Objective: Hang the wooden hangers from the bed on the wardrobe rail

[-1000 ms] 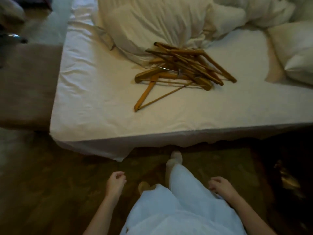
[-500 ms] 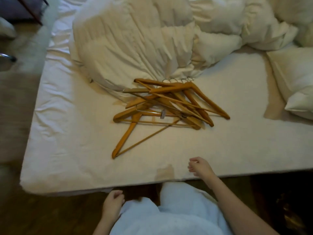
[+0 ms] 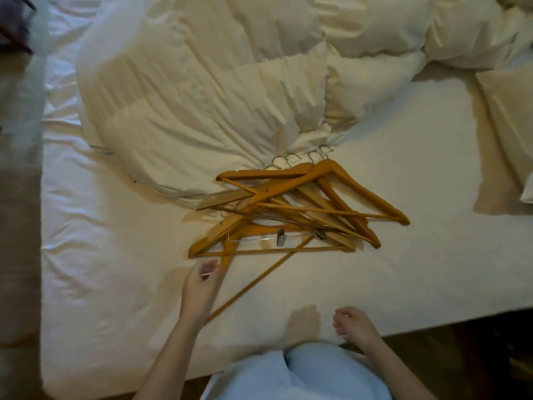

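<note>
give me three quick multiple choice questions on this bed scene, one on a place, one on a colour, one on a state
1. Where does the hanger pile lie?
A. on the floor
B. on the bed sheet, by the duvet
C. on a wardrobe rail

2. What colour are the hangers?
A. black
B. white
C. orange-brown wood

3. What is the left hand doing?
A. reaching the nearest hanger, fingers open at its arm
B. resting in a pocket
C. lifting a pillow

Answers:
1 B, the pile sits on the sheet at the duvet's edge.
2 C, all show wood tone with metal hooks.
3 A, its fingers are at the hanger, while the right hand is empty.
</note>
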